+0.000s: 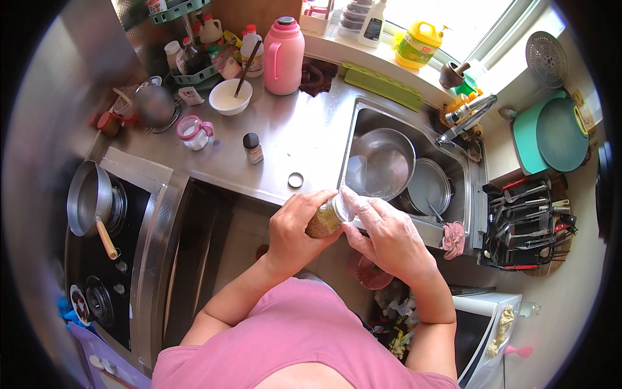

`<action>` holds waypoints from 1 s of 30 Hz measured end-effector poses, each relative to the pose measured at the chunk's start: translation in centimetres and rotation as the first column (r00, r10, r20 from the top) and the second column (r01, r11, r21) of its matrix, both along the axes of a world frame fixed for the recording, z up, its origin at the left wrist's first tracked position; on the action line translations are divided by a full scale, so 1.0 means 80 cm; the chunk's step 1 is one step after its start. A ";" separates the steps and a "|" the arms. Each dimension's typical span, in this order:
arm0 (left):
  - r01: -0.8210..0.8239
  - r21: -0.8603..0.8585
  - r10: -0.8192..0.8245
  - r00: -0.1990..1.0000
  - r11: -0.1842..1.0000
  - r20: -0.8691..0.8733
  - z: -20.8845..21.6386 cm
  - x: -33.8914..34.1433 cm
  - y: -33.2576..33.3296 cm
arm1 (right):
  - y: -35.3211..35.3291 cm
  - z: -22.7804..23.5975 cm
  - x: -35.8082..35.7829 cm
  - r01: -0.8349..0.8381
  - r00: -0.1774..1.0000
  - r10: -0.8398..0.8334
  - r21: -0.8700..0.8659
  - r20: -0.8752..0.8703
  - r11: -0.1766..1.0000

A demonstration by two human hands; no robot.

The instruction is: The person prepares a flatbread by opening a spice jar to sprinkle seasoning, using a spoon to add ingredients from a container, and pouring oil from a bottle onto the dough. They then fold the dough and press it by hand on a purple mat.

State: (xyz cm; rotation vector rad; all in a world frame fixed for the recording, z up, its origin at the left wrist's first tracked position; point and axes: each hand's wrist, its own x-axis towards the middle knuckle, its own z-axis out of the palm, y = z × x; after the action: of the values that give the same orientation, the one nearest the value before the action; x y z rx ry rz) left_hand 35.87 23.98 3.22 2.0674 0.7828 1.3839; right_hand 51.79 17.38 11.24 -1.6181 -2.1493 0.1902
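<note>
My left hand [297, 227] is wrapped round a small glass jar [322, 223] with greenish-yellow contents, tilted with its mouth to the right. The fingers and thumb of my right hand [389, 236] close on the jar's white top [343, 208]; white powder coats this hand. Both hands are just off the counter's front edge, by the sink's near left corner. On the counter beyond them lies a small round lid [295, 179]. A small bottle with a black cap [253, 148] stands farther back.
Pans [389, 162] fill the sink [355, 129] under the faucet [466, 120]. A pink thermos [284, 58], white bowl [230, 97] with dark chopsticks and pink-lidded jar [194, 132] stand on the counter. A frying pan [89, 198] sits on the stove. Utensils [528, 220] are racked right.
</note>
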 end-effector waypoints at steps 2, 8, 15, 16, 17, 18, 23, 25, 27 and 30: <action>0.005 -0.031 -0.005 1.000 1.000 -0.006 0.004 -0.004 0.002 | 0.004 0.002 -0.001 -0.011 1.000 0.011 -0.008 0.028 1.000; -0.071 0.031 0.074 0.992 0.997 -0.106 0.009 -0.015 0.004 | 0.011 0.007 -0.006 -0.037 0.996 0.038 -0.015 0.081 0.999; -0.165 0.125 0.182 0.972 0.978 -0.145 0.009 -0.021 -0.001 | 0.012 0.010 -0.013 -0.049 0.995 0.052 -0.046 0.080 0.998; -0.175 0.139 0.195 0.969 0.975 -0.151 0.008 -0.022 -0.001 | 0.011 0.008 -0.015 -0.044 0.994 0.046 -0.021 0.100 0.999; -0.185 0.153 0.209 0.965 0.971 -0.156 0.008 -0.023 -0.002 | 0.010 0.004 -0.016 -0.040 0.992 0.039 0.005 0.119 0.999; -0.192 0.158 0.216 0.964 0.969 -0.152 0.008 -0.024 -0.002 | 0.010 0.001 -0.018 -0.037 0.990 0.033 0.030 0.138 0.999; -0.223 0.150 0.244 0.960 0.963 -0.141 0.004 -0.027 -0.006 | 0.013 -0.009 -0.030 -0.080 0.980 0.050 0.153 0.190 0.985; -0.227 0.123 0.242 0.962 0.966 -0.126 0.002 -0.028 -0.009 | 0.013 -0.012 -0.033 -0.091 0.977 0.053 0.178 0.208 0.980; -0.230 0.104 0.241 0.964 0.968 -0.110 0.000 -0.029 -0.011 | 0.011 -0.014 -0.037 -0.077 0.976 0.039 0.175 0.214 0.982; -0.231 0.084 0.238 0.967 0.969 -0.087 -0.002 -0.028 -0.012 | 0.008 -0.011 -0.038 -0.094 0.958 0.053 0.133 0.281 0.987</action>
State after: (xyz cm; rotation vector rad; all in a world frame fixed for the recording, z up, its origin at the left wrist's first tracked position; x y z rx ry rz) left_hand 33.60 23.01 3.09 2.1674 1.0623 1.4641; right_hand 48.76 18.03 10.34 -1.5582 -2.3702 -0.1784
